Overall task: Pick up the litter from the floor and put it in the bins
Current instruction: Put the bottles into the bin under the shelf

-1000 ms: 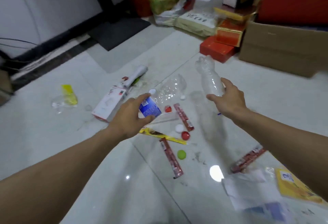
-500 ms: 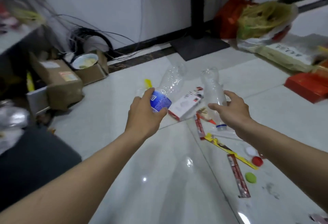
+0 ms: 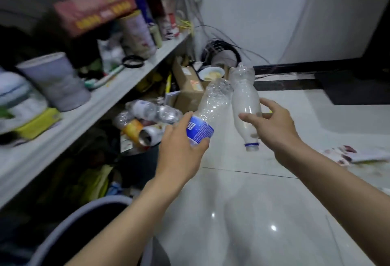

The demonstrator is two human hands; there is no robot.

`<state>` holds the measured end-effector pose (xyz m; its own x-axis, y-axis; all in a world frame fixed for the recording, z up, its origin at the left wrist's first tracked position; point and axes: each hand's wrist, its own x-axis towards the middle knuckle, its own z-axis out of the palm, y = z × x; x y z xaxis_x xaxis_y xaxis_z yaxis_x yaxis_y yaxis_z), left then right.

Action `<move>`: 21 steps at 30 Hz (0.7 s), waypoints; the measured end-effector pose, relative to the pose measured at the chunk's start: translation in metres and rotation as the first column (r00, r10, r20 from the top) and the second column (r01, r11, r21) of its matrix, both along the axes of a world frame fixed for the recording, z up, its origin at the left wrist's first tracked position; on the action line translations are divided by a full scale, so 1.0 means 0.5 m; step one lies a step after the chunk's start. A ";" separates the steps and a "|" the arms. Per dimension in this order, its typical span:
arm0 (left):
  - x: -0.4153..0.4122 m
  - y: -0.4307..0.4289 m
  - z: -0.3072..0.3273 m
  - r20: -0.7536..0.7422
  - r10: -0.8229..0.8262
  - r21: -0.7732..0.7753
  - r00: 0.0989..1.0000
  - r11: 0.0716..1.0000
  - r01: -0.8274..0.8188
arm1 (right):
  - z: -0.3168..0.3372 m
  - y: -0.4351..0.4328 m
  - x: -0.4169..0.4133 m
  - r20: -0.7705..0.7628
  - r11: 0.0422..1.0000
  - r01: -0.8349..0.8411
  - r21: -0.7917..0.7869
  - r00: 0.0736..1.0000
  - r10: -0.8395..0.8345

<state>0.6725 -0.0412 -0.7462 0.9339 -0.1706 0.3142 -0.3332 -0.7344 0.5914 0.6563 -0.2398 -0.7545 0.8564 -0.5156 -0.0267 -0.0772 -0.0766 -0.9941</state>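
Though crumpled, the labelled bottle [image 3: 213,101] is clear.

Glossy white tiled floor [image 3: 263,213] fills the lower right, mirroring spots of overhead light. A white wall [image 3: 263,12] with dark skirting [image 3: 285,69] closes the upper right. A cluttered grey shelf [image 3: 101,101] crosses the left.

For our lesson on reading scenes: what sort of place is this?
Probably a cluttered storeroom or back room: a crowded shelf, cardboard boxes, and a dark bin heaped with bottles and cans.

A shelf [image 3: 118,88] flanks the heaped bin [image 3: 139,164]; open floor [image 3: 242,213] lies rightward.
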 end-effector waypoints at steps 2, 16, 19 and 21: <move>-0.013 0.062 0.001 0.014 0.086 0.017 0.996 0.996 -0.086 | -0.004 0.063 0.020 0.004 0.996 -0.082 0.026 0.997 0.082; -0.193 0.372 -0.102 -0.111 0.481 0.036 0.869 0.876 -0.481 | -0.082 0.361 0.031 -0.020 0.851 -0.521 0.057 0.852 0.523; -0.221 0.407 -0.129 -0.132 0.527 0.068 0.840 0.850 -0.523 | -0.098 0.393 0.021 -0.012 0.813 -0.581 0.038 0.813 0.582; -0.231 0.427 -0.142 -0.138 0.552 0.107 0.823 0.834 -0.542 | -0.107 0.412 0.017 -0.023 0.797 -0.603 0.036 0.797 0.604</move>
<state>0.5568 0.1724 -0.8174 0.9152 0.3689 0.1623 0.2265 -0.8039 0.5500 0.6648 -0.0337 -0.8079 0.9921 0.1070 -0.0649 -0.0551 -0.0926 -0.9942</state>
